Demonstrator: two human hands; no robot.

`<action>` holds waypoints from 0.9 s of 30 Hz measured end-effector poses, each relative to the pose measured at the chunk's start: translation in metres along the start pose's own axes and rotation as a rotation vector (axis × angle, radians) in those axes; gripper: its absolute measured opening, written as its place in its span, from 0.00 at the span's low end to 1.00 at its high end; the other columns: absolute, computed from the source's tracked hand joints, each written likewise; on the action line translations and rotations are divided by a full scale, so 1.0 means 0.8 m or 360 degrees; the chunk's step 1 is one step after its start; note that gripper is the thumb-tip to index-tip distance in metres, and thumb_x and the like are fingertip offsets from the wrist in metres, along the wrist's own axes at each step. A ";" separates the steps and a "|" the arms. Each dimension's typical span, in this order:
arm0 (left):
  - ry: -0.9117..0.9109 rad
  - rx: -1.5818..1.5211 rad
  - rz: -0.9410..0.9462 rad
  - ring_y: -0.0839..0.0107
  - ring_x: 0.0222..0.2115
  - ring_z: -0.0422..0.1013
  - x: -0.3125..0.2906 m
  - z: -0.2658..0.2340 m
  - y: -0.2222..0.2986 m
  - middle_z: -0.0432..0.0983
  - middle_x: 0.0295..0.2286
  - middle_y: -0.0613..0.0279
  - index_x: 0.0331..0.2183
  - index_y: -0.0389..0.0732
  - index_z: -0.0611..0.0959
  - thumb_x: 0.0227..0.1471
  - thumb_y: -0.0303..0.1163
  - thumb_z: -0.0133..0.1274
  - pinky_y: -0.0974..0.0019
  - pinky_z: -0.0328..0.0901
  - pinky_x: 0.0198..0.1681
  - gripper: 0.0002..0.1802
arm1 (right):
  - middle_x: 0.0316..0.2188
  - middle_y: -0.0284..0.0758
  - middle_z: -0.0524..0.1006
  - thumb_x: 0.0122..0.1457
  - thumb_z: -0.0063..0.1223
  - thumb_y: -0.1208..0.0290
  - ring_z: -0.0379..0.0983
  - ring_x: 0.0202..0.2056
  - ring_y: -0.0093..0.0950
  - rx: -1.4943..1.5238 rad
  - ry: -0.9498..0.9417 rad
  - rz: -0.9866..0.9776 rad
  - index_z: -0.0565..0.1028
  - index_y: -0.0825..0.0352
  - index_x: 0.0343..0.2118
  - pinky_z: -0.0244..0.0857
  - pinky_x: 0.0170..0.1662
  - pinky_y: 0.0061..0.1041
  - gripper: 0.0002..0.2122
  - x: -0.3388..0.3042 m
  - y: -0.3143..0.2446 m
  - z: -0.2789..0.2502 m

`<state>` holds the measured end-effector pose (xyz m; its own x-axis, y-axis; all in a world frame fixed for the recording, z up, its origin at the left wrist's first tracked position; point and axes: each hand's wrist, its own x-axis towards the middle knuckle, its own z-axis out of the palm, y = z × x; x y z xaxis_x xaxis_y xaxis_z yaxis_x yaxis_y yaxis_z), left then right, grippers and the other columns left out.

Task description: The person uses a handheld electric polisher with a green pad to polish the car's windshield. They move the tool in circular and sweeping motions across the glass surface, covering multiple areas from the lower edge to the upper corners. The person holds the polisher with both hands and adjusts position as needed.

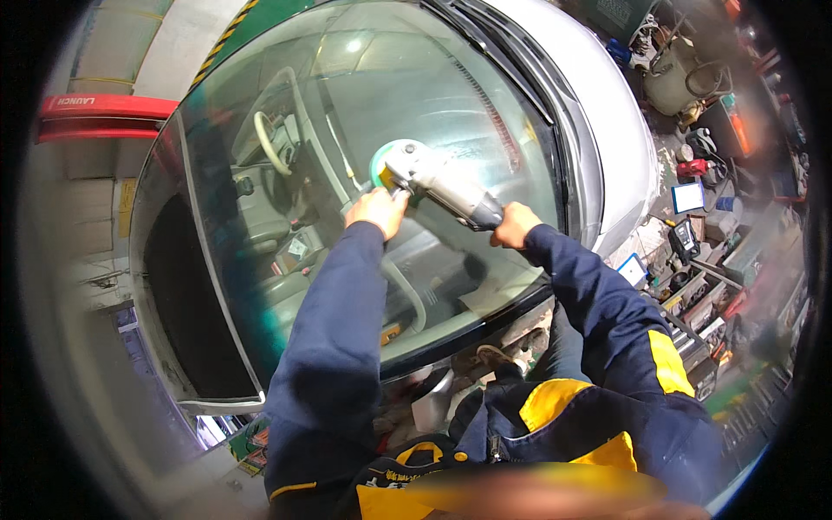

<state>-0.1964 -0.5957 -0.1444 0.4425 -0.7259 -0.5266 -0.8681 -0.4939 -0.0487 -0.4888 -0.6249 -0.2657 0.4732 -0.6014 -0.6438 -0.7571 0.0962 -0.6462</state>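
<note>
A grey power polisher with a green-edged round pad lies against the windshield of a silver car. Near the polisher's head, my left hand is closed at its side handle, which the fingers mostly hide. My right hand wraps round the dark rear end of the body. Both arms reach forward in dark blue sleeves. Through the glass, a pale steering wheel and the front seats show.
Black wipers and the silver hood lie along the glass's right side. A red lift arm stands at the far left. Tools, a blue-edged tablet and crates crowd the floor at the right.
</note>
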 end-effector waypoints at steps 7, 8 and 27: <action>-0.0180 0.0283 0.0782 0.46 0.51 0.80 0.088 0.056 0.202 0.85 0.51 0.46 0.52 0.40 0.88 0.74 0.51 0.40 0.45 0.73 0.57 0.30 | 0.30 0.53 0.86 0.45 0.77 0.64 0.87 0.35 0.43 0.0333 0.0050 0.0287 0.85 0.79 0.37 0.79 0.44 0.37 0.22 0.006 0.180 -0.068; -0.0170 0.0293 0.0893 0.46 0.52 0.80 0.096 0.068 0.220 0.85 0.51 0.46 0.50 0.40 0.88 0.73 0.51 0.40 0.46 0.72 0.58 0.30 | 0.30 0.52 0.86 0.44 0.77 0.64 0.86 0.35 0.43 0.0295 0.0109 0.0317 0.85 0.79 0.38 0.78 0.43 0.37 0.23 0.007 0.202 -0.070; -0.0068 -0.0118 -0.0006 0.43 0.54 0.79 -0.080 0.017 -0.042 0.83 0.49 0.37 0.52 0.34 0.84 0.67 0.64 0.44 0.46 0.71 0.60 0.40 | 0.32 0.56 0.86 0.44 0.76 0.65 0.87 0.39 0.48 0.0036 -0.0143 0.0004 0.85 0.79 0.37 0.79 0.47 0.39 0.22 -0.037 0.006 0.047</action>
<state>-0.1986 -0.5262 -0.1204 0.4343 -0.7039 -0.5621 -0.8468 -0.5318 0.0118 -0.4895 -0.5766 -0.2648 0.5103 -0.5278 -0.6790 -0.7485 0.1162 -0.6528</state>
